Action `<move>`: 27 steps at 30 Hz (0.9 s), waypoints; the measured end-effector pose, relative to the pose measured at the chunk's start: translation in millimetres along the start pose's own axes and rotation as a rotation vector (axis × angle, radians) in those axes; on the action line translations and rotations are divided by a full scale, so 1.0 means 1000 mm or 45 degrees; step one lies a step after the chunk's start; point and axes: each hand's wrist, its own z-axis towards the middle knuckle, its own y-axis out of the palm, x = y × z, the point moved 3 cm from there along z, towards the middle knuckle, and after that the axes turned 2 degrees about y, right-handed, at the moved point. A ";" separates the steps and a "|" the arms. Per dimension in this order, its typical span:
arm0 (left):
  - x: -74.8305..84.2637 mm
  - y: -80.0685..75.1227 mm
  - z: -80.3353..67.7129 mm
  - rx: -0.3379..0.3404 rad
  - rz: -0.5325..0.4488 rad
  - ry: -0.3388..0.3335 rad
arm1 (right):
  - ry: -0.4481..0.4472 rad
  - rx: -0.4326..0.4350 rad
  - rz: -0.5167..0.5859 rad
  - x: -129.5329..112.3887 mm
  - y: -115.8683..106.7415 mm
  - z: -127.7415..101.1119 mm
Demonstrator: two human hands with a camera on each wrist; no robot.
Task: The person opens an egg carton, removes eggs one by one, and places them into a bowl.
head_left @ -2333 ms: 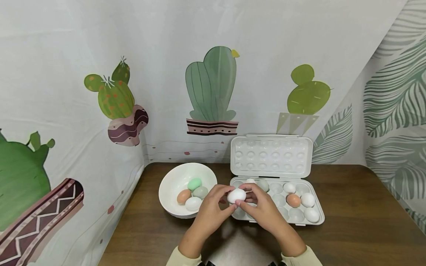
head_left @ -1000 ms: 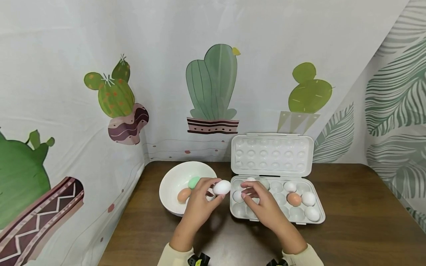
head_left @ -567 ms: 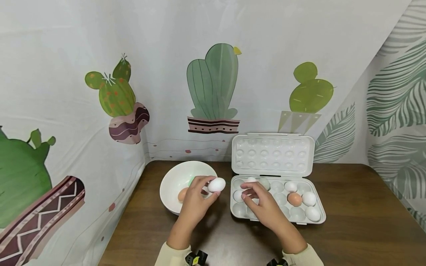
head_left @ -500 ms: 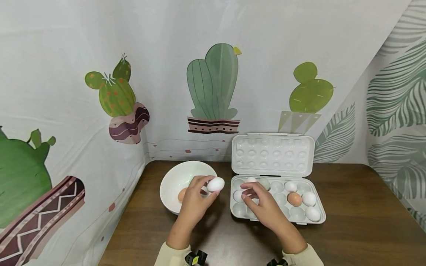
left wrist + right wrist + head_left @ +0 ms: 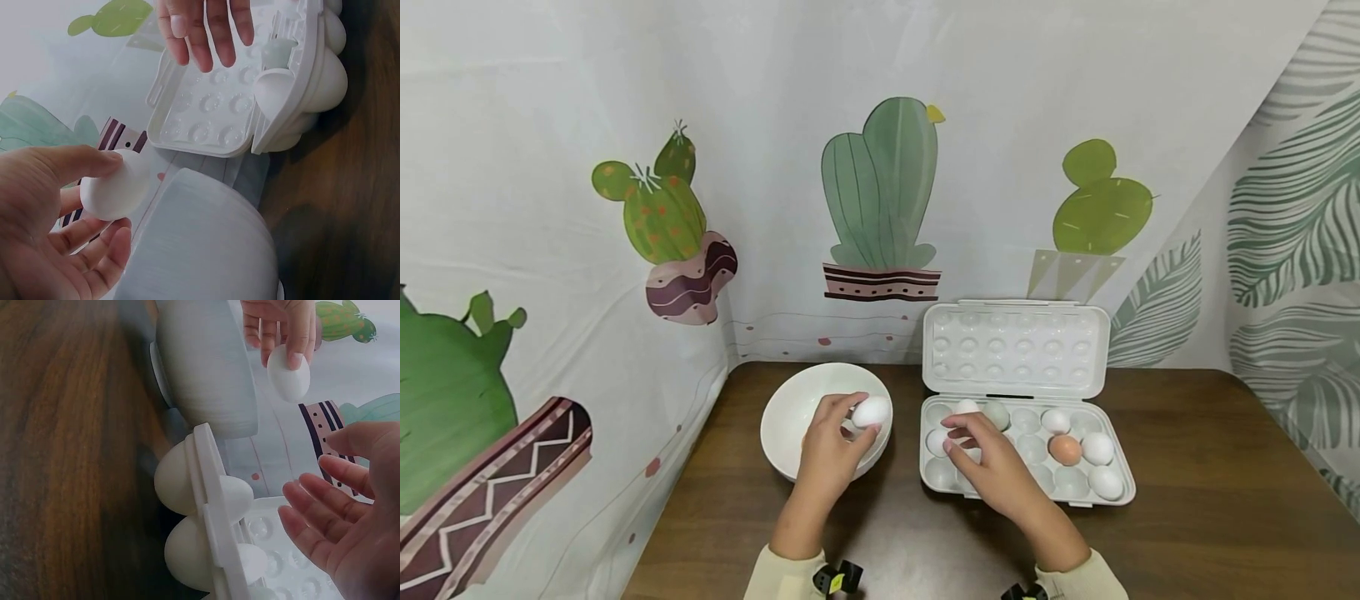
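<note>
Head view shows the left hand (image 5: pixel 829 450) pinching a smooth white egg (image 5: pixel 871 412) over the round white ceramic bowl (image 5: pixel 782 417). Right of that bowl, the right hand (image 5: pixel 992 458) hovers slack, holding nothing. Lowering gently seems next.

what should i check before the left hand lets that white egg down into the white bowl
1. Grip: the left hand pinches the smooth white egg between thumb and fingertips: ok.
2. Position: in the head view the egg sits over the right rim of the round white bowl, not its middle: not ok.
3. Landing spot: the hand hides the bowl's contents, so a free spot inside: cannot tell.
4. Right hand: open over the left end of the white plastic egg tray, apart from the bowl: ok.
5. Tray lid: stands open behind the tray, away from the bowl: ok.
</note>
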 end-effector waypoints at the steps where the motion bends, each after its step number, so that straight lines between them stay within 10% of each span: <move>1: -0.001 0.000 0.000 0.005 0.008 -0.001 | 0.006 0.000 -0.022 0.001 0.001 0.000; 27: -0.020 -0.001 0.002 -0.125 0.176 -0.069 | 0.111 -0.030 -0.274 0.021 0.015 -0.005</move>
